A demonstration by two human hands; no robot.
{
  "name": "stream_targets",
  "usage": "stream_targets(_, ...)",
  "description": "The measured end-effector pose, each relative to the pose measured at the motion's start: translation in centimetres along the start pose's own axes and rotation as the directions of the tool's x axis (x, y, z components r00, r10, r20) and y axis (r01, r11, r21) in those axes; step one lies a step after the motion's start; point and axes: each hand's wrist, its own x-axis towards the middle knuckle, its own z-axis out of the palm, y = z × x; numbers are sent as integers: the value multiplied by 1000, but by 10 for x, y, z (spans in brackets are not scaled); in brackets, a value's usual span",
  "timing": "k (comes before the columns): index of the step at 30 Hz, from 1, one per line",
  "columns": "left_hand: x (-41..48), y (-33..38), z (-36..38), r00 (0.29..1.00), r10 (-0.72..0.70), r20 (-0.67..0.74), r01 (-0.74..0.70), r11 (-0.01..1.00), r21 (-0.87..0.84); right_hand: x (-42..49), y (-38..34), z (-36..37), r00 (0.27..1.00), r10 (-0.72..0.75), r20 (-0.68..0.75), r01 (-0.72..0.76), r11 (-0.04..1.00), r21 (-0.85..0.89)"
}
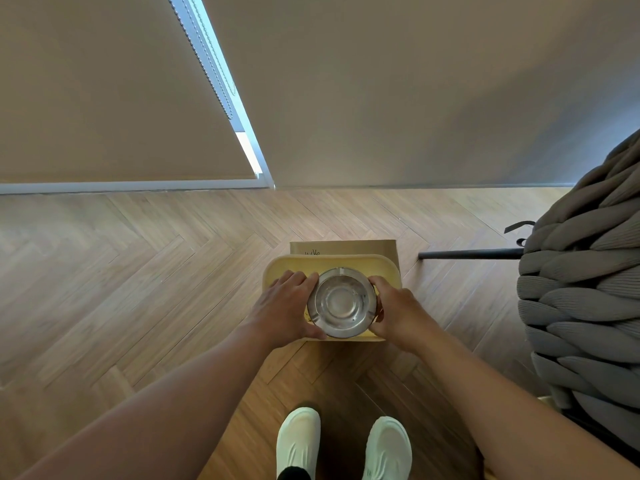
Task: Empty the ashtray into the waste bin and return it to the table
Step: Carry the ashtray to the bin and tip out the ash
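A round shiny metal ashtray (342, 303) is held between both hands directly above a yellow waste bin (332, 264) that stands on the wooden floor. What faces me is a flat disc with concentric rings; I cannot tell whether this is its underside or its inside. My left hand (289, 306) grips its left edge and my right hand (393, 311) grips its right edge. The bin's inside is hidden by the ashtray and my hands. No table shows in this view.
A brown cardboard box (346, 247) sits just behind the bin. A grey chunky-knit chair (585, 282) with a dark leg (467, 253) stands at the right. My white shoes (343, 445) are below the bin. A wall and window blind lie ahead.
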Motion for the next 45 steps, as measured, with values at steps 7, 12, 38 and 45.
stream_targets(7,0,-3,-1,1000,7,-9,-7,1000,-1,6,-5,2,999,-29,42,36,981,-191)
stream_targets(12,0,-2,-3,1000,-26,16,27,999,-36,7,-7,3,997,-72,9,73,985,-154)
stream_targets(38,-50,46,-95,998,-56,-31,55,998,-43,-62,-74,-63,994,-112,-19,103,960,-260)
stream_targets(45,-97,82,-158,998,-61,27,62,998,-29,-128,-122,-100,993,-116,-14,109,964,-243)
